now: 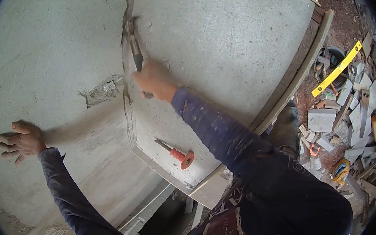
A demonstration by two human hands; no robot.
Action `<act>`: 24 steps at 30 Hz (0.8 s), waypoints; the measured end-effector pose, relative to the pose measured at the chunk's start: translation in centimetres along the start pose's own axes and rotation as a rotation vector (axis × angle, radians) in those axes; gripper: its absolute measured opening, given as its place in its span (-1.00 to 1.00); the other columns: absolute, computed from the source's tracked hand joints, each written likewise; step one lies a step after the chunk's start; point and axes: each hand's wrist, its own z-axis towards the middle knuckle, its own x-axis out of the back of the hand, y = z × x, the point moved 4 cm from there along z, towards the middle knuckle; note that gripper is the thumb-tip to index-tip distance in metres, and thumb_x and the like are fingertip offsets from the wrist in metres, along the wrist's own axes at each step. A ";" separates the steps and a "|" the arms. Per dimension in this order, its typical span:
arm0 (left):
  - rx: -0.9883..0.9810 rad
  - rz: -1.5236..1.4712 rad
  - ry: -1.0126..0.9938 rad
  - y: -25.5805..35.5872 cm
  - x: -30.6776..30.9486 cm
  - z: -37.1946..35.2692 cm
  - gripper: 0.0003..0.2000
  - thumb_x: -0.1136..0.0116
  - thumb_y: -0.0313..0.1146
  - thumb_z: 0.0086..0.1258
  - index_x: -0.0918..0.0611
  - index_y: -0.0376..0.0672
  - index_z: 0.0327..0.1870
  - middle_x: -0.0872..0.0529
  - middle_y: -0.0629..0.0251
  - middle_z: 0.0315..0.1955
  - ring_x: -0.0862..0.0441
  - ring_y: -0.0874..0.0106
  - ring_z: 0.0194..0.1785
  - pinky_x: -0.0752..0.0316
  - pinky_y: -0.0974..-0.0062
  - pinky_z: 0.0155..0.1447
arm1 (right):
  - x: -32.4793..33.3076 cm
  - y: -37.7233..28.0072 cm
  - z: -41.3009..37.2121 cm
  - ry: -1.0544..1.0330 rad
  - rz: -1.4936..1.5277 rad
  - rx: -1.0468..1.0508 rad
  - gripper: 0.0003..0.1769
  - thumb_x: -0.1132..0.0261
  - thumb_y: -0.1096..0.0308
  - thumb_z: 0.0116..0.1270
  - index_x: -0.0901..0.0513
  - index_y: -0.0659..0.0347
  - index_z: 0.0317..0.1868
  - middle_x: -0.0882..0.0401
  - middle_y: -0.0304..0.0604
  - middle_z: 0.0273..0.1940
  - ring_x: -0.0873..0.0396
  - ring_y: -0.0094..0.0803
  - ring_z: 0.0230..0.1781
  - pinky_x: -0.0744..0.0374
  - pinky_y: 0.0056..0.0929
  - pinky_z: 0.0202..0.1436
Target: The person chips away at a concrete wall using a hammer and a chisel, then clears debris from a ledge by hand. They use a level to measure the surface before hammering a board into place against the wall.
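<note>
My right hand point(154, 79) is wrapped round the dark grip of a hammer point(133, 45). The hammer's metal head is at the groove point(124, 62) where the rough grey wall point(53, 53) meets the pale slab point(216, 36); whether it touches is blurred. My left hand point(22, 141) lies spread against the wall, holding nothing. On the slab, below my right forearm, rests a chisel point(177, 154) with an orange hand guard. A chipped patch point(102, 90) of broken plaster shows in the wall beside the groove.
A yellow spirit level point(336, 69) lies across a round bucket point(330, 59) at right. Around it the floor holds broken tile pieces point(322, 120), wood scraps and a yellow-handled saw point(341, 171). A curved wooden edging point(294, 79) borders the slab. Below is a dark opening point(164, 221).
</note>
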 end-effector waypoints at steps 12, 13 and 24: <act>-0.023 -0.030 0.003 0.7 0.2 -0.1 -0.10 0.47 0.47 0.41 0.00 -0.04 0.59 0.10 -0.05 0.58 0.34 -0.19 0.62 0.46 -0.54 0.44 | 6.8 -1.4 6.2 0.331 1.081 0.290 -0.78 -0.22 0.33 0.41 -0.44 0.34 -0.15 -0.54 -0.11 -0.49 -0.54 -0.41 -0.66 -0.53 -0.46 -0.65; -0.017 -0.029 0.006 0.8 0.3 -0.1 -0.10 0.47 0.47 0.41 -0.01 -0.04 0.59 0.09 -0.06 0.58 0.33 -0.17 0.63 0.46 -0.53 0.44 | 4.0 -1.5 2.4 -0.007 0.822 0.034 -0.73 -0.23 0.32 0.40 -0.44 0.38 -0.08 -0.55 -0.10 -0.47 -0.55 -0.39 -0.65 -0.54 -0.43 -0.63; 0.001 -0.018 -0.007 1.0 0.1 0.2 -0.12 0.44 0.45 0.41 0.01 -0.01 0.59 0.08 -0.08 0.58 0.32 -0.19 0.62 0.46 -0.54 0.44 | 13.8 -7.5 6.7 0.105 0.853 0.223 -0.73 -0.24 0.31 0.39 -0.39 0.29 -0.09 -0.51 -0.19 -0.46 -0.51 -0.49 -0.62 -0.48 -0.42 -0.63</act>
